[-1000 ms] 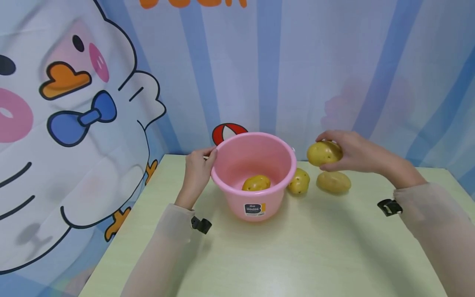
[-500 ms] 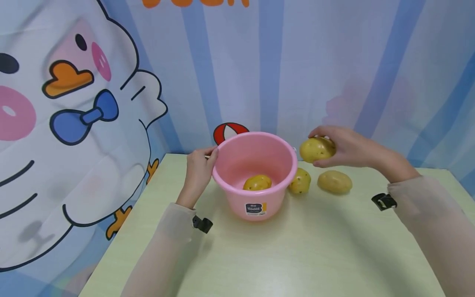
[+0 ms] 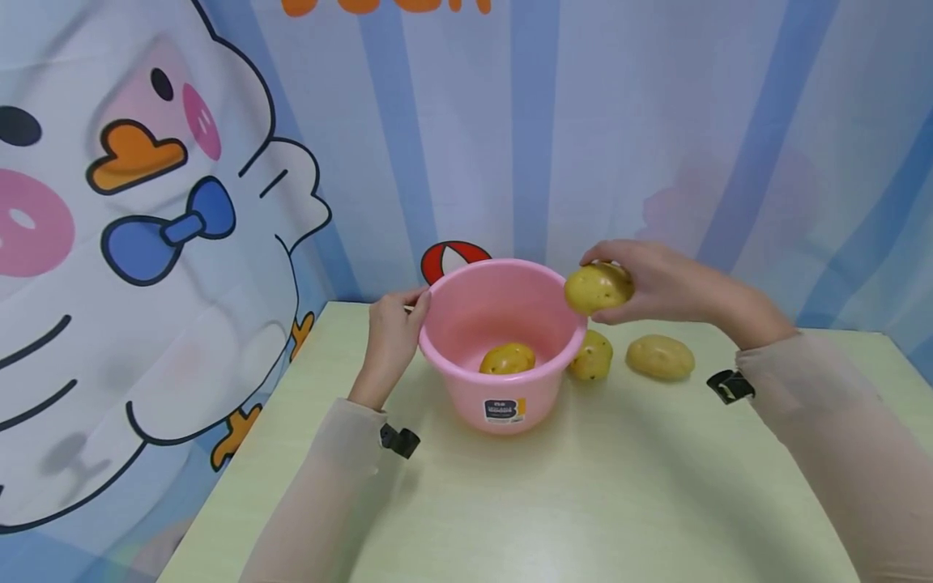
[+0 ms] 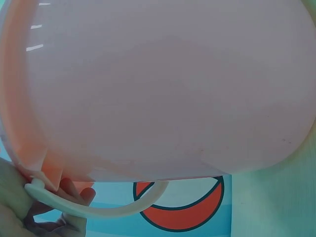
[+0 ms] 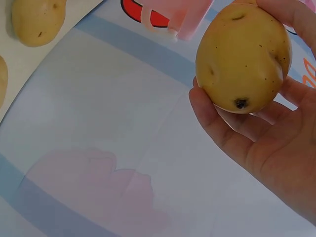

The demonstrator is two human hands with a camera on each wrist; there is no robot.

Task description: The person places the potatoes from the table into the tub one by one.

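Right hand (image 3: 659, 281): clamped on held potato (image 3: 596, 289), thumb and fingers on opposite sides.
Held potato: held above table (image 3: 496, 506), beside or over the right rim of pink bucket (image 3: 503, 300); contact cannot be told.
Handling: judged firm and fairly light; glossy skin could slip, bruising possible, breakage not expected.
Hold: best taken round the fat middle, fingers spread.
Left hand (image 3: 392, 334): clamped on left rim of pink bucket.
Pink bucket: judged light, thin, slightly flexible; best steadied by the rim.

Blue-striped backdrop (image 3: 619, 121), large white cartoon bird (image 3: 204, 324) at left; pale table (image 3: 583, 478), soft glare.
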